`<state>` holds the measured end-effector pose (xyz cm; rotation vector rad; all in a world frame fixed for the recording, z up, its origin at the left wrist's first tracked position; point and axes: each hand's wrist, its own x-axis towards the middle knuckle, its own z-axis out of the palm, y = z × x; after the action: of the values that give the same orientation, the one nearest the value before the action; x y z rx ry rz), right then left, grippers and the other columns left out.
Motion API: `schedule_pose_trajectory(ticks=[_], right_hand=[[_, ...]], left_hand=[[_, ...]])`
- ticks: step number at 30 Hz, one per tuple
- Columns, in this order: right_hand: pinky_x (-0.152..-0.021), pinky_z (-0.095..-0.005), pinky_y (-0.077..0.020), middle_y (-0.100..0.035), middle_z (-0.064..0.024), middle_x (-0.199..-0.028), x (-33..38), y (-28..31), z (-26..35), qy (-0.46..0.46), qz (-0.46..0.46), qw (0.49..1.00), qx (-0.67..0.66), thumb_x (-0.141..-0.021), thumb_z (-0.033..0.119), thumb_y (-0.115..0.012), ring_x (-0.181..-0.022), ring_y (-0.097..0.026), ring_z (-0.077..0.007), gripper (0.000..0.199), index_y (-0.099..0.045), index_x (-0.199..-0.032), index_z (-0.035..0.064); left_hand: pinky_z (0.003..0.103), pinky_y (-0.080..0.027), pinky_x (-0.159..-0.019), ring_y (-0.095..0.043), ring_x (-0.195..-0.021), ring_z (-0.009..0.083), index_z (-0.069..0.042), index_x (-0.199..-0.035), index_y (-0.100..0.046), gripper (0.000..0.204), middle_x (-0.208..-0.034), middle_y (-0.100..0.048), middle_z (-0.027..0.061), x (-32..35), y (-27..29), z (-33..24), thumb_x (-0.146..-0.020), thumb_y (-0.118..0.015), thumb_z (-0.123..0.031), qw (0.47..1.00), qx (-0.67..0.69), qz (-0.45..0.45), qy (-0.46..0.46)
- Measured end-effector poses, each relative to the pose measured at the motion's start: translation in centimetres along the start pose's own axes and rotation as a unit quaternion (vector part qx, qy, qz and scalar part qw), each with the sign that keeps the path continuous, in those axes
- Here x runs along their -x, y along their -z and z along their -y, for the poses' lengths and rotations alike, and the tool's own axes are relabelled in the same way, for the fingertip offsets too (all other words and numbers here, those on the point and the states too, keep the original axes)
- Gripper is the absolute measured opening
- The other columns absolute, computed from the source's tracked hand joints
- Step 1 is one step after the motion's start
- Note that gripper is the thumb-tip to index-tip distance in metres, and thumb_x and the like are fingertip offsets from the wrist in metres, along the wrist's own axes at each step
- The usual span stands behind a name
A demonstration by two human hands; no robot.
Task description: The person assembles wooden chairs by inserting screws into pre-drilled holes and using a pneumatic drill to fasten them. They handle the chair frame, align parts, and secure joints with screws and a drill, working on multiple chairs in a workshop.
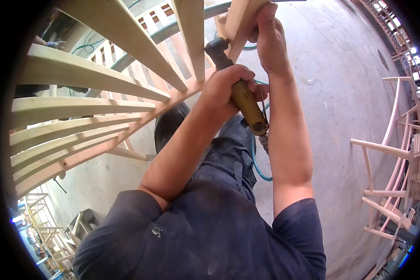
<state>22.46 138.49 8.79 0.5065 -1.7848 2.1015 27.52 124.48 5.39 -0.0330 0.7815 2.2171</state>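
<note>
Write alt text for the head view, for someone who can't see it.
The left hand grips a yellow handheld tool, its dark angled head beside a wooden piece held by the right hand. A slatted wooden frame spreads leftward; more wooden frames stand at right on a grey floor.

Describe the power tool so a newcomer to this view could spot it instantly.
Find the large slatted wooden frame at upper left, then move right to the left hand. It grips the power tool, which has a dark angled head. Its olive-yellow body sets it apart from the pale wooden bar beside it.
</note>
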Motion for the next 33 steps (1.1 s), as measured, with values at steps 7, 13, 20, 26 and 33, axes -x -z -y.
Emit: schedule_pose_trajectory(ticks=[7, 13, 20, 26, 33], right_hand=[[-0.066, -0.0252, -0.0508, -0.069, -0.0043, -0.079, -0.2, -0.4, 1.1, -0.017, -0.015, 1.000, 0.010, -0.101, 0.072, -0.029, -0.072, -0.065, -0.0123, 0.085, -0.072, -0.101, -0.0014], [-0.064, -0.0247, -0.0489, -0.069, -0.0029, -0.078, -0.2, -0.4, 0.6, -0.018, -0.024, 0.999, 0.024, -0.102, 0.071, -0.029, -0.072, -0.064, -0.0111, 0.083, -0.072, -0.101, 0.0004], [-0.062, -0.0256, -0.0488, -0.067, -0.0025, -0.074, -0.2, 0.1, 0.5, -0.009, -0.020, 0.998, 0.058, -0.101, 0.073, -0.028, -0.068, -0.063, -0.0118, 0.086, -0.073, -0.095, 0.0007], [-0.060, -0.0275, -0.0500, -0.067, -0.0035, -0.072, -0.4, -0.3, -0.2, -0.009, -0.042, 0.998, 0.041, -0.101, 0.074, -0.026, -0.065, -0.064, -0.0130, 0.088, -0.073, -0.092, 0.0004], [-0.061, -0.0285, -0.0509, -0.067, -0.0043, -0.071, -0.7, -0.2, 0.0, 0.029, -0.057, 0.994, 0.085, -0.102, 0.072, -0.024, -0.066, -0.064, -0.0139, 0.088, -0.073, -0.091, -0.0001]], left_hand=[[0.051, -0.054, -0.091, -0.069, -0.093, 0.0365, -0.002, -0.078, -0.062, 0.018, -0.074, -0.061, 0.0101, -0.3, 0.0, 0.0, -0.090, -0.060, -0.015, 1.000, -0.013, 0.006, -0.027], [0.049, -0.055, -0.086, -0.067, -0.084, 0.0319, -0.003, -0.077, -0.062, 0.016, -0.073, -0.060, 0.0087, -0.3, 0.2, 0.0, -0.089, -0.059, -0.013, 0.999, -0.030, 0.010, -0.027], [0.048, -0.054, -0.085, -0.065, -0.078, 0.0295, -0.005, -0.078, -0.061, 0.014, -0.073, -0.060, 0.0080, -0.4, 0.4, 0.2, -0.089, -0.059, -0.013, 0.999, -0.015, 0.019, -0.024], [0.046, -0.055, -0.082, -0.067, -0.077, 0.0324, 0.001, -0.083, -0.060, 0.014, -0.074, -0.060, 0.0119, -0.6, -0.2, 1.6, -0.087, -0.062, -0.012, 0.994, -0.013, -0.038, -0.098], [0.046, -0.054, -0.086, -0.068, -0.079, 0.0306, -0.002, -0.078, -0.059, 0.017, -0.073, -0.059, 0.0108, -0.3, -0.2, 1.2, -0.088, -0.061, -0.015, 0.996, -0.037, -0.031, -0.072]])
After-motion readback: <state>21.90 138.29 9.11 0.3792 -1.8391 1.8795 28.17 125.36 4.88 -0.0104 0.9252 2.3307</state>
